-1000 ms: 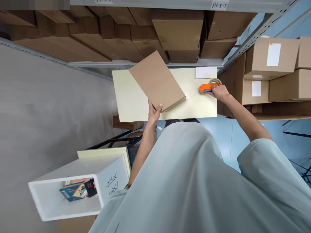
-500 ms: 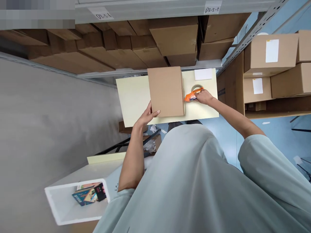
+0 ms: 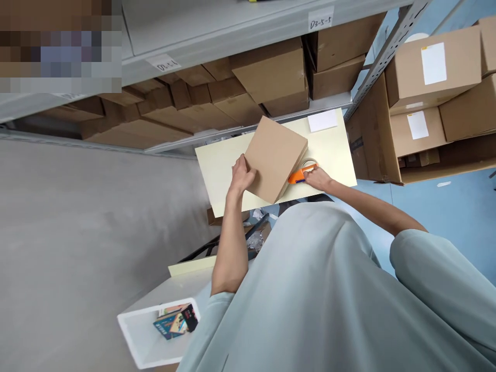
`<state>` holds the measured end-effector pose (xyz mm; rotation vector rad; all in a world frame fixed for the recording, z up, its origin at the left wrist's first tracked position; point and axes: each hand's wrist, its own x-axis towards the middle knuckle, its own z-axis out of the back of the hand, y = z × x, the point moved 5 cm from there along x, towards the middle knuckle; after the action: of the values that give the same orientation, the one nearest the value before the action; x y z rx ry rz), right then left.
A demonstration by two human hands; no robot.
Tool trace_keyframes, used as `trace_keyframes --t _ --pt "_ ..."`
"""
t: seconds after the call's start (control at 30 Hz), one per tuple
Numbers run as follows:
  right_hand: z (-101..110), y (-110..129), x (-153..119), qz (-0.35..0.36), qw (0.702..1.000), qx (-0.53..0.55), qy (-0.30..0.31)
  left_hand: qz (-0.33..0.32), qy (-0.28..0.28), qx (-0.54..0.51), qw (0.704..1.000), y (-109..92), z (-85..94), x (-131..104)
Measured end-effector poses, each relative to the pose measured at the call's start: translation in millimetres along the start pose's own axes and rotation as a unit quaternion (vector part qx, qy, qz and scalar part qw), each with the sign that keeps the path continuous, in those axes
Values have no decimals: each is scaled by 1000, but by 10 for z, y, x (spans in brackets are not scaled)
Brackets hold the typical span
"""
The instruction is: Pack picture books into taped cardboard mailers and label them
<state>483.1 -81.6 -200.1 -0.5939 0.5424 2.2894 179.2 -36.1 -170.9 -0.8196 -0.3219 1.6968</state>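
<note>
A brown cardboard box (image 3: 276,157) sits turned at an angle on the pale yellow tabletop (image 3: 220,170). My left hand (image 3: 243,178) grips its left edge, the thumb lying over the top face and the fingers at the side. In my right hand (image 3: 318,179), closed around the handle, is an orange tape dispenser (image 3: 296,176) with a roll of tape on it. The dispenser's front end is close to the box's right side; I cannot tell whether they touch.
A shelf packed with cardboard boxes (image 3: 267,67) runs behind the table. White paper (image 3: 322,120) lies at the table's back right. More boxes (image 3: 437,72) stand in a large carton (image 3: 372,129) on the right. A white bin (image 3: 135,336) with books (image 3: 174,323) is at lower left.
The box has turned clockwise on the table, with my left hand still on it. The dispenser in my right hand has moved nearer to me. The whole view has tilted.
</note>
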Motion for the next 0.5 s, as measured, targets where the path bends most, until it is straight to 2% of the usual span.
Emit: trace_keyframes --t 0.07,0.13,0.27,0.37,0.5 --pt "-29 193 32 3 1000 27 -1 21 -7 10 1000 -156 -86 96" --pt "-52 364 70 -1 998 55 -1 4 -41 10 999 -377 -207 111" --pt "-101 506 115 -21 996 89 -13 -49 -108 3 993 -739 -486 -77" --pt "-177 485 78 -22 995 91 -24 -56 -107 2 993 -810 -589 -205" --pt "-335 386 -156 -6 995 94 -25 -59 -106 29 992 -794 -552 -223"
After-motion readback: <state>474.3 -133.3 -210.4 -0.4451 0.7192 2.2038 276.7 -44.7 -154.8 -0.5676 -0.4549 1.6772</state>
